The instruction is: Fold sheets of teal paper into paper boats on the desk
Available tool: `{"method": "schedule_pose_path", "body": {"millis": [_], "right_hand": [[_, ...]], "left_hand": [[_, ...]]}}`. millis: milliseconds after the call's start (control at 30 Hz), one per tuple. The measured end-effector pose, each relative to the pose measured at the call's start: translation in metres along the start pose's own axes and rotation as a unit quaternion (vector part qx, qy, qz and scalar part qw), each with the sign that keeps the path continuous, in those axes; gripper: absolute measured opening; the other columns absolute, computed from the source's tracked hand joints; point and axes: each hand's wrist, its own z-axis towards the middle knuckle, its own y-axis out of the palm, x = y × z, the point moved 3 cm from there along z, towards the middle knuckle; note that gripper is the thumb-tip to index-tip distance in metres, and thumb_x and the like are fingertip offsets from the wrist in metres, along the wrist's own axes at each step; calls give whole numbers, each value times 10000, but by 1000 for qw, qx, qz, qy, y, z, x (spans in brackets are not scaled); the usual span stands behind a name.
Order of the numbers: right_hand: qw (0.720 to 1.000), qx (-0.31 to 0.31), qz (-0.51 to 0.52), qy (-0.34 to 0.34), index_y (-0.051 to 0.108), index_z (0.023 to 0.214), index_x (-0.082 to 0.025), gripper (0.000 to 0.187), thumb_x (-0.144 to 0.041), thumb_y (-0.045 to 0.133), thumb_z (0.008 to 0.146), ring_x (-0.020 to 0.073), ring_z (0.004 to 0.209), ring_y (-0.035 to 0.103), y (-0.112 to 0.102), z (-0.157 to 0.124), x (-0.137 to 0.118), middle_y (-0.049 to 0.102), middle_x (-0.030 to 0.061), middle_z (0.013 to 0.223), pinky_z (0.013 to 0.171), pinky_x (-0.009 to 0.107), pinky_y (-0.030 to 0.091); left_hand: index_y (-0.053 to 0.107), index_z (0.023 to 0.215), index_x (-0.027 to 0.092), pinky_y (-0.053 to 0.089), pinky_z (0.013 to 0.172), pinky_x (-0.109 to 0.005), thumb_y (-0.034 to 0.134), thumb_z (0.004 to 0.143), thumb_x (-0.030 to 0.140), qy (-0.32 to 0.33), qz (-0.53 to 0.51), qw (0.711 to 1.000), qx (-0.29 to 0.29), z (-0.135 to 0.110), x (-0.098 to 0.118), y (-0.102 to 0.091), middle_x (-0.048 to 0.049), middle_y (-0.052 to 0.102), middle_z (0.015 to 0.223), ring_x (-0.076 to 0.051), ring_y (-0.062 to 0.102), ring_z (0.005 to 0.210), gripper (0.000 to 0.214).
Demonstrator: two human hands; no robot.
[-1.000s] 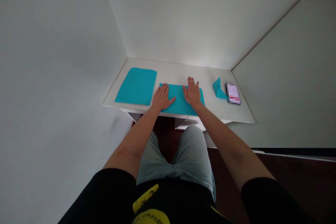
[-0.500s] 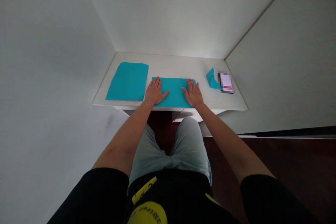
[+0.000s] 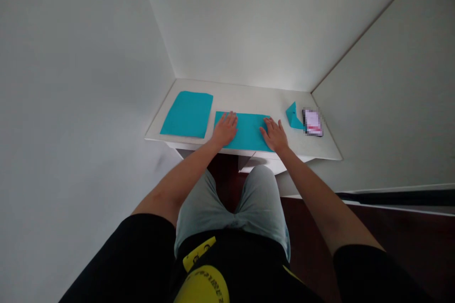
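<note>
A blue sheet of paper [image 3: 249,131] lies flat at the front edge of the white desk [image 3: 249,94]. My left hand [image 3: 226,129] rests on its left part, fingers stretched forward and holding nothing. Over its right edge lies my right hand [image 3: 275,135], fingers apart and palm down, also holding nothing. To the left is a larger blue sheet [image 3: 188,114], lying flat and apart from my hand. A small folded blue paper piece [image 3: 293,116] stands to the right, beyond my right hand.
A blurred-out phone-like object [image 3: 313,122] lies at the desk's right end, touching or close to the folded piece. White walls [image 3: 241,23] enclose the back and both sides. Below the front edge is a drawer [image 3: 263,163], with my knees close under it.
My left hand has slid inward from the sheet's left edge toward its middle. My right hand stays near the right edge. The whole view has shifted slightly as my head moved.
</note>
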Motion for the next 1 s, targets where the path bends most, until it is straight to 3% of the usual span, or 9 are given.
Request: {"method": "schedule_pose_path", "body": {"millis": [67,167,300,400,500,633,767,867,1000], "right_hand": [[1000,8,1,3,493,1623,-58,730,-540,230,1143,346,1613,428,0,1,-1,546,220,1664,1378,642,178],[1000,23,15,6,520,1604,-92,715,-558,253,1132,354,1592,455,0,3,-2,573,210,1641,1371,661,185],[988,93,118,21,573,1538,-139,697,-606,263,1125,350,1482,564,-7,2,10,644,216,1546,1315,633,332],[949,215,214,80,601,1480,-172,688,-665,296,1111,338,1368,621,-16,-6,32,670,215,1452,1214,593,460],[915,289,251,125,643,1398,-176,697,-723,349,1082,343,1302,630,-20,-15,47,678,207,1365,1177,598,472],[917,281,260,114,671,1334,-190,664,-723,374,1073,328,1227,657,-17,-18,48,695,188,1298,1136,568,495],[915,279,258,139,650,1342,-179,667,-686,294,1094,330,1189,679,-16,-17,49,688,214,1313,1077,560,537],[931,252,228,134,645,1344,-187,649,-652,261,1104,327,1154,695,-16,-15,48,701,215,1297,1040,550,560],[979,126,154,47,662,1342,-172,574,-583,346,1097,334,1118,725,-11,-9,34,723,206,1280,1015,527,566]], "left_hand": [[524,1616,39,169,1391,-551,390,1114,440,21,1,1000,-11,-11,28,-2,-237,457,1723,-340,335,1668,657],[466,1667,99,207,1370,-627,517,1056,612,18,-6,998,-52,-33,60,2,-220,382,1770,-381,311,1675,799],[435,1693,123,280,1359,-605,465,1089,303,7,-37,996,-84,-58,77,-3,-189,329,1800,-365,314,1675,631],[638,1543,178,472,1242,-539,379,1054,114,5,-48,994,-98,-63,83,-21,-181,518,1694,-339,502,1569,557],[816,1216,207,629,962,-472,477,1061,201,-7,-59,990,-126,-55,81,-49,-183,791,1312,-345,766,1207,373],[818,1155,211,623,934,-446,432,1120,443,-36,-81,991,-96,-35,37,-110,-147,818,1213,-327,776,1125,452],[832,1038,182,619,916,-376,557,1050,570,-146,-269,952,-17,-37,-50,-163,-82,843,1029,-299,788,991,475],[798,1226,173,633,896,-388,598,1012,552,-228,-373,897,61,-51,-110,-171,-90,843,1121,-291,791,989,479],[748,1296,139,626,950,-404,635,991,494,-301,-344,886,79,-61,-162,-143,-150,825,1224,-302,787,1073,482]]}}
